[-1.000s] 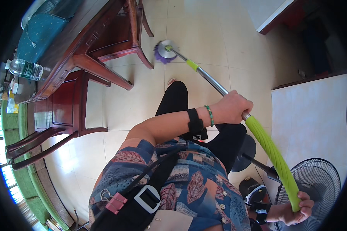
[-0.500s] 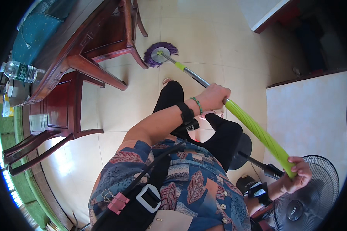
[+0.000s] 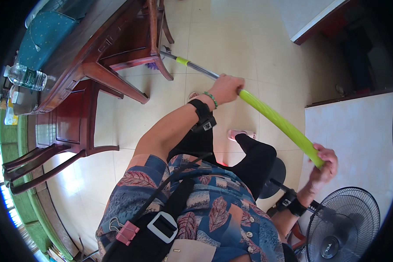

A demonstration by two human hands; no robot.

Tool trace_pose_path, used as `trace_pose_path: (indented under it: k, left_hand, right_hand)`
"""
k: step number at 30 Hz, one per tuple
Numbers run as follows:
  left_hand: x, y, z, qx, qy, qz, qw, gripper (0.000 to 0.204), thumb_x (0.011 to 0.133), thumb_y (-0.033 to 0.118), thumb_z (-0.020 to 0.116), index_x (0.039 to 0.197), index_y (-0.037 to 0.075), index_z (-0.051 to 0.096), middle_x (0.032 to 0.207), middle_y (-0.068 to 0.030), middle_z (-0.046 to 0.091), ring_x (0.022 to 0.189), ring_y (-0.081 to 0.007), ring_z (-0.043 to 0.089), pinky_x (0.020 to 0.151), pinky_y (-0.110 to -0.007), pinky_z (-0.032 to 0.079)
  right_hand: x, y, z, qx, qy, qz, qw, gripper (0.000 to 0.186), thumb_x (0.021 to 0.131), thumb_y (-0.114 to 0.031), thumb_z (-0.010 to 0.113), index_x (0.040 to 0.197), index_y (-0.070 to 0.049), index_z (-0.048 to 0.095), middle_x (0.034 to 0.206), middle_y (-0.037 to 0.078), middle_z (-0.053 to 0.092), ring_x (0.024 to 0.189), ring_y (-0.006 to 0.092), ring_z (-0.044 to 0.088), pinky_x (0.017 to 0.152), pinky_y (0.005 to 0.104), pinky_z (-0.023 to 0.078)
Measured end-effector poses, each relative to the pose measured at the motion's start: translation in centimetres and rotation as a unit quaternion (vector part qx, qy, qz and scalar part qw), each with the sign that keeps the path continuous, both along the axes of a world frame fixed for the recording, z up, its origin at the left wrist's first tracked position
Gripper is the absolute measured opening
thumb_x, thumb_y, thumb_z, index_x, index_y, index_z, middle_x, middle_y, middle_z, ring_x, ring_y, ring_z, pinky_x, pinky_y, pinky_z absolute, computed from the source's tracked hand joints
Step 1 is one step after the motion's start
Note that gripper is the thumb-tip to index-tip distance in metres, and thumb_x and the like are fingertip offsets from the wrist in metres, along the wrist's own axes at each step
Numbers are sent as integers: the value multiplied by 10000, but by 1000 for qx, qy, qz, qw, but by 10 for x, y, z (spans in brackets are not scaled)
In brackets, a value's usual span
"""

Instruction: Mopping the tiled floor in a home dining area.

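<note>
I hold a long mop (image 3: pixel 277 124) with a green twisted grip and a metal pole, slanting from far left to near right. My left hand (image 3: pixel 229 88) is wrapped round the metal pole, just beyond the upper edge of the green grip. Closed round the near end of the grip is my right hand (image 3: pixel 324 163). The purple mop head (image 3: pixel 152 66) lies on the floor under a dark red wooden chair (image 3: pixel 133 56), mostly hidden by the chair's seat and leg.
A wooden table (image 3: pixel 89 50) stands at the left with a plastic bottle (image 3: pixel 26 77) on it. Another chair (image 3: pixel 72 118) is below it. A black fan (image 3: pixel 343 222) is at the near right, close to my right forearm. A pale wall panel (image 3: pixel 351 135) lies to the right.
Both hands have moved the mop to the left and forward. Its head has gone from the open floor to beneath the chair.
</note>
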State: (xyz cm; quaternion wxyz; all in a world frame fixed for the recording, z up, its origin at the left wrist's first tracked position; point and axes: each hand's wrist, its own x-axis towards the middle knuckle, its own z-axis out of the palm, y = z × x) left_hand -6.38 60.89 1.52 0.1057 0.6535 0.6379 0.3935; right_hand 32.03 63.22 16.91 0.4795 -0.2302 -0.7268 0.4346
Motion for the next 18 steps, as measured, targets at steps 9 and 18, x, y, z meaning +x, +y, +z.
trace_pose_path:
  k: [9, 18]
  left_hand:
    - [139, -17, 76, -3, -60, -211, 976, 129, 690, 65, 672, 765, 113, 579, 633, -107, 610, 657, -353, 631, 605, -469, 476]
    - [198, -51, 64, -126, -88, -357, 922, 149, 738, 92, 672, 813, 120, 547, 684, -106, 600, 744, -361, 633, 656, -486, 473]
  right_hand:
    - [142, -104, 105, 120, 64, -113, 984, 215, 964, -243, 483, 1034, -79, 604, 859, 90, 464, 845, 318, 590, 558, 295, 505]
    - [160, -173, 119, 246, 37, -100, 964, 251, 886, -231, 471, 1038, -57, 569, 798, 64, 410, 667, 227, 479, 589, 337, 377]
